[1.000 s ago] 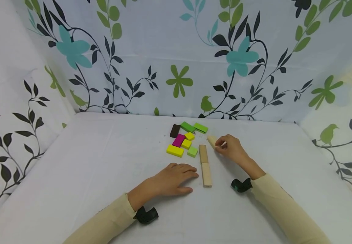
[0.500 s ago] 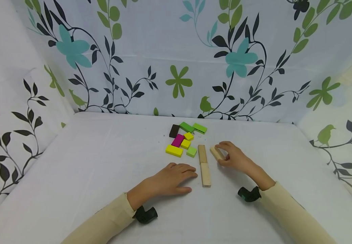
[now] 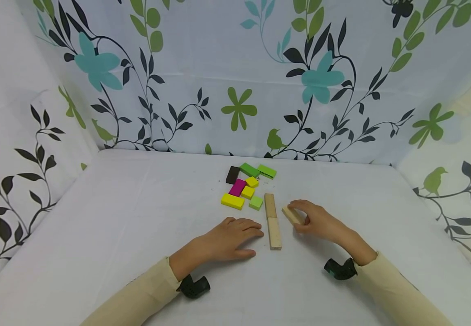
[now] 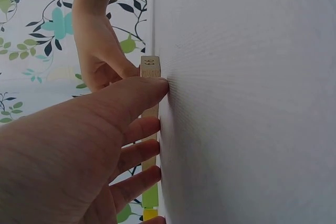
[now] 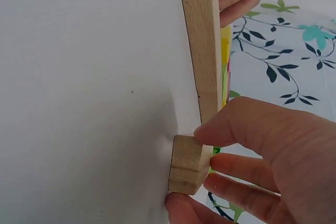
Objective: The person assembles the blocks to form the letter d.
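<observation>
My right hand [image 3: 319, 222] pinches a plain wooden block [image 3: 292, 215] between thumb and fingers, low at the white tabletop. In the right wrist view this held block [image 5: 186, 163] shows one end. Just left of it, two similar wooden blocks, a far one [image 3: 270, 206] and a near one [image 3: 274, 234], lie end to end in a line. My left hand [image 3: 227, 239] rests on the table with fingers extended, left of that line. In the left wrist view, the near block's end [image 4: 150, 66] bears printed digits, and my left thumb partly hides the block.
Beyond my left hand lies a cluster of coloured blocks: a yellow one [image 3: 233, 201], a magenta one [image 3: 237, 187], a dark brown one [image 3: 233, 174], a green one [image 3: 249, 170] and several small ones. A leaf-patterned cloth [image 3: 194, 59] hangs behind the white tabletop [image 3: 137, 203].
My right hand has drawn the wooden block a little toward me and to the right, beside the line of two. My left hand has stayed in place.
</observation>
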`<action>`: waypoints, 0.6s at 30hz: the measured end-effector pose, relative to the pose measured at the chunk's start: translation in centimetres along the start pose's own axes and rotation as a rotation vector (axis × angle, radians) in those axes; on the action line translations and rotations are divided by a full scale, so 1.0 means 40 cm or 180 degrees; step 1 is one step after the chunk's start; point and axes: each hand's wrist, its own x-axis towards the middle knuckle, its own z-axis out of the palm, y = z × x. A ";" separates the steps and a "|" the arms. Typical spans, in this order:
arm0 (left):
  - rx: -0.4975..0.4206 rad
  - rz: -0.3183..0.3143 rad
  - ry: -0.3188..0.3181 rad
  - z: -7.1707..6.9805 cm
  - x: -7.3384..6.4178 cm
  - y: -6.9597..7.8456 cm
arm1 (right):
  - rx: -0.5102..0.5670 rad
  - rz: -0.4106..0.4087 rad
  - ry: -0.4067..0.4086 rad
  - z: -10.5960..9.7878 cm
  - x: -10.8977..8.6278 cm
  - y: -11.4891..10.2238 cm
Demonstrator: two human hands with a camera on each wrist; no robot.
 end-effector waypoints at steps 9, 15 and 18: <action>-0.0053 -0.0019 -0.0021 0.001 0.000 -0.003 | -0.0048 -0.0200 0.0057 0.007 -0.032 -0.005; -0.0088 -0.0006 -0.0019 0.001 0.000 -0.003 | -0.0158 -0.0399 0.0093 0.015 -0.060 -0.009; -0.0083 -0.0001 -0.0024 0.001 0.000 -0.004 | -0.0199 -0.0458 0.0118 0.019 -0.076 -0.012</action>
